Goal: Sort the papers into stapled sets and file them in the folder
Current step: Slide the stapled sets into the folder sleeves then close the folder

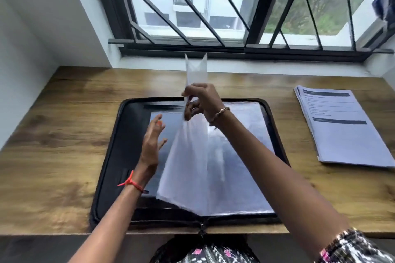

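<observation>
A black zip folder (111, 156) lies open on the wooden desk in front of me, with clear plastic sleeves inside. My right hand (203, 100) pinches the top edge of several sleeves (188, 162) and holds them upright over the folder's spine. My left hand (152, 141) hovers over the folder's left half with its fingers spread, next to the raised sleeves, and holds nothing. A stack of printed papers (342, 130) rests on the desk to the right of the folder, apart from both hands.
The wooden desk (53, 134) runs up to a white sill and a barred window (213, 6) at the back. A white wall closes the left side. The desk's front edge is just below the folder's zip.
</observation>
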